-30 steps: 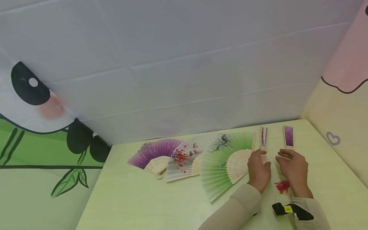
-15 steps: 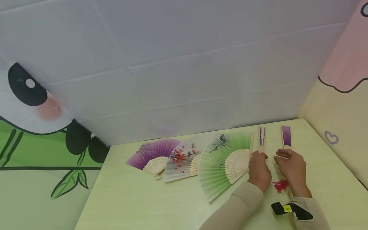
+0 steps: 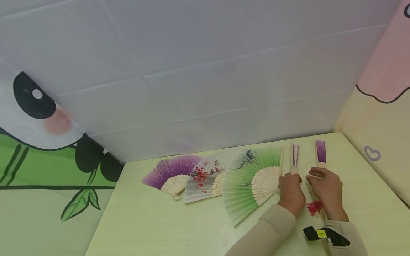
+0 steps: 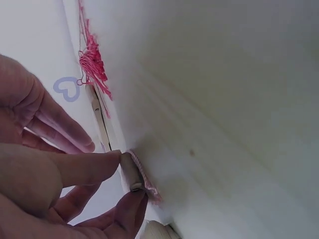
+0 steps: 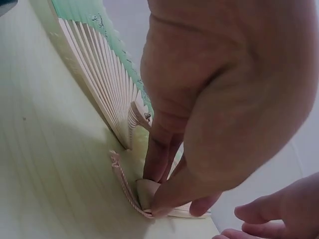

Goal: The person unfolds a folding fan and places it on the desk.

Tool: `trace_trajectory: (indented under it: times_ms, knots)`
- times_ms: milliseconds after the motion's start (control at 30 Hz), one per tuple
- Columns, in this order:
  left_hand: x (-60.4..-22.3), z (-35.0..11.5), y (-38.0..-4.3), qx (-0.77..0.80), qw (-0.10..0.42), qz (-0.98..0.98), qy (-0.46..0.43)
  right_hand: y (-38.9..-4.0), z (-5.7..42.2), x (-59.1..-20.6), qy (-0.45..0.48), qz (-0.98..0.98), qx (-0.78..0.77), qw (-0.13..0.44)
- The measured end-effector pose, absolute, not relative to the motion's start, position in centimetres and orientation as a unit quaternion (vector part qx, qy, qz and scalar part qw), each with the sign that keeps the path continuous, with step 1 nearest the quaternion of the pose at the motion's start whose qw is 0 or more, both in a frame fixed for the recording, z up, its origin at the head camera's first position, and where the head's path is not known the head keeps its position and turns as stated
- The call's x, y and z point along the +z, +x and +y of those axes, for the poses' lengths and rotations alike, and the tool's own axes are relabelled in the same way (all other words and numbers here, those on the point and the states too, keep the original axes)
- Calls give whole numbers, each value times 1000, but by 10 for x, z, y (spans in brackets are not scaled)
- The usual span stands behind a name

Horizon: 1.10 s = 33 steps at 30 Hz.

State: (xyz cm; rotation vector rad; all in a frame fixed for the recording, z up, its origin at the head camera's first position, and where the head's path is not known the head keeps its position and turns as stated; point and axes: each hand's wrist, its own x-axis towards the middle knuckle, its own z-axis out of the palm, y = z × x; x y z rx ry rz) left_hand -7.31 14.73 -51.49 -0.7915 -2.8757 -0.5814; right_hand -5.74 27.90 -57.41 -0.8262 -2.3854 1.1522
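Observation:
My left hand (image 3: 291,193) pinches, between thumb and fingers, the pivot end of a folded folding fan with a whitish patterned strip (image 3: 295,155). A pale pink cord (image 4: 141,172) loops from that end, plain in the left wrist view. To its right, my right hand (image 3: 328,192) hovers over a folded purple fan (image 3: 320,152), its fingers (image 5: 259,204) loosely extended with nothing between them. A red tassel (image 3: 314,207) hangs from the near end of the purple fan. The spread green fan (image 3: 243,188) lies just left of my left hand.
Spread white floral (image 3: 201,181) and purple fans (image 3: 173,172) overlap in a row to the left of the green one on the pale green table (image 3: 153,227). A pale wall sheet (image 3: 192,89) rises behind the table's back edge.
My left hand has moved down toward the near end of the whitish folded fan and now pinches it. That fan has slid slightly nearer. My right hand stays almost where it was.

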Motion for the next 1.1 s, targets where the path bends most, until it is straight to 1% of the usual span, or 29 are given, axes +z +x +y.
trace_trajectory:
  times_ms: [133, 233, 400, 633, 867, 967, 1100]
  knots:
    - [-514, 147, -75, -220, 25, -947, -233, -49, 264, -546, -303, -838, 426, 156]
    - [-513, 146, -76, -230, 17, -947, -222, -41, 251, -521, -300, -834, 445, 127]
    - [-515, 141, -75, -296, -8, -931, -214, -35, 243, -506, -288, -843, 445, 91]
    - [-513, 135, -72, -415, -47, -887, -196, -36, 242, -506, -290, -844, 447, 61]
    - [-504, 136, -68, -498, -110, -853, -112, -37, 245, -510, -278, -841, 459, 62]
    - [-501, 134, -66, -518, -132, -841, -87, -40, 253, -523, -279, -823, 491, 65]
    - [-498, 130, -64, -554, -163, -814, -63, -47, 268, -551, -281, -799, 527, 68]
